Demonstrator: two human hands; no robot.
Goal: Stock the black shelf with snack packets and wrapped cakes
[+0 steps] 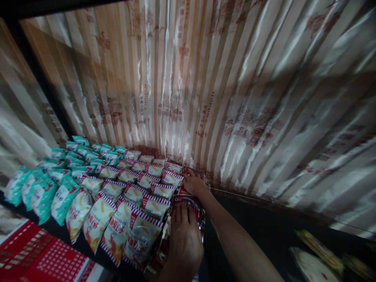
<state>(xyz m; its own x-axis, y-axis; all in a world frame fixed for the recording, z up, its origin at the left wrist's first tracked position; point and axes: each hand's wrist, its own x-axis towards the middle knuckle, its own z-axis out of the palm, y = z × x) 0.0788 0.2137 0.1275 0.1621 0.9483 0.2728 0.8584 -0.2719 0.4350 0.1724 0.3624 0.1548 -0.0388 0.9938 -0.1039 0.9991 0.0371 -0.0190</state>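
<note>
My right hand (pixel 194 182) reaches to the back of a dark shelf, its fingers curled over a red snack bag (pixel 192 171) at the far end of a row. Closer to me, my left hand (pixel 183 239) lies with fingers stretched flat on top of the row of red snack bags (pixel 188 199). Directly left of this row stand several rows of white snack bags with red-and-blue striped tops (pixel 141 235). Further left are rows of teal snack bags (pixel 44 192).
Long shiny striped packages with red print (pixel 235 98) hang or lean behind and above the shelf. A red-and-white patterned surface (pixel 38 254) shows at the bottom left. Some blurred packets (pixel 314 266) lie on the dark shelf (pixel 264 227) at the lower right.
</note>
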